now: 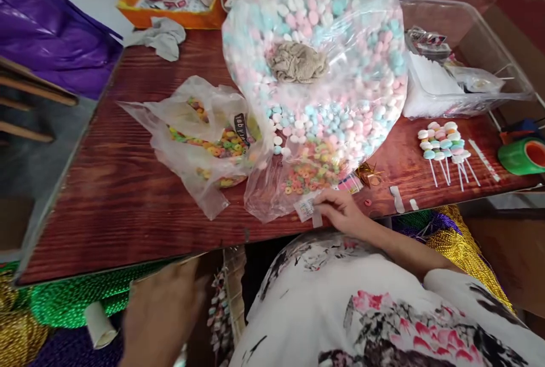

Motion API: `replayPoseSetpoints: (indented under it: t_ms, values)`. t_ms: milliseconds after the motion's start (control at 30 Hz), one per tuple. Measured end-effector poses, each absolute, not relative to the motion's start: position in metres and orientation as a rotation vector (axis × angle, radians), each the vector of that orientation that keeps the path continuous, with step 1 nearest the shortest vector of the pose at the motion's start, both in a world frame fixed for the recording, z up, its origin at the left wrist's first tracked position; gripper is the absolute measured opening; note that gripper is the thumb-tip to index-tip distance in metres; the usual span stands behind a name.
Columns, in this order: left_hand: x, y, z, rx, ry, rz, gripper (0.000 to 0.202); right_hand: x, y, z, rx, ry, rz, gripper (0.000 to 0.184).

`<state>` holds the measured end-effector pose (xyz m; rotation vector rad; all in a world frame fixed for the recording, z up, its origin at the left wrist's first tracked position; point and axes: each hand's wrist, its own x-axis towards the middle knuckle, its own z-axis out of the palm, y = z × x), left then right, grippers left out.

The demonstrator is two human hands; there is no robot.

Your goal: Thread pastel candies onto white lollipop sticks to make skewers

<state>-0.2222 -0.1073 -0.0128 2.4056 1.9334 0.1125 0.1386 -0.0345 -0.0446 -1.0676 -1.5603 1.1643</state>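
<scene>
Plainly, most of the table point(128, 185) is taken up, from its centre toward one o'clock, by the big bag point(340, 71) of thin clear plastic, filled with pink, white and blue sweets. It may be judged heavy and slack, so that it would sag and spill if lifted by one corner, and it is best taken by the gathered mouth or supported from beneath. At nine o'clock of it the smaller bag point(200, 145) is spread open, with coloured cereal rings inside; it is judged light, crinkly and slippery, its contents brittle, and it is best gripped at the rim rather than squeezed. The small packet point(307, 208) is found at six o'clock of the big bag, on the near table edge, touching that bag's loose hem. It is a flat clear sachet with a white printed patch, judged almost weightless and limp, and is best pinched at an edge. It is held so by the right hand point(343, 212), whose thumb and fingers are closed on its right side. The left hand point(164, 310) is seen at seven o'clock, below the table edge, blurred; whether it is open or closed cannot be told.
</scene>
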Motion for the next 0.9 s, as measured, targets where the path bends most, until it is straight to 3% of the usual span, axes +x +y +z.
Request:
replayPoseSetpoints:
  t_ms: [67, 167, 267, 500, 667, 900]
  values:
    - [-0.151, -0.079, -0.017, 2.593, 1.673, 0.302, 0.023, 0.144, -0.032, -0.046, -1.173, -1.385, 1.144, 0.014]
    - [-0.037, -0.042, -0.032, 2.811, 1.148, 0.275, 0.02, 0.156, -0.028, -0.038, -1.21, -1.386, 0.962, 0.016]
    - [0.026, -0.024, -0.044, 2.945, 1.183, 0.141, 0.026, 0.201, -0.03, -0.027, -1.303, -1.483, 0.635, 0.017]
    - [0.007, 0.0, -0.063, 3.121, 0.868, 0.417, 0.027, 0.361, -0.057, -0.033, -2.373, -1.33, -0.096, 0.027]
    - [0.0, -0.004, -0.066, 2.982, 0.767, 0.567, 0.024, 0.379, -0.047, -0.049, -2.733, -1.493, -0.178, 0.038]
    - [0.014, -0.013, -0.059, 2.94, 1.189, 0.437, 0.02, 0.374, -0.034, -0.039, -2.827, -1.253, -0.183, 0.035]
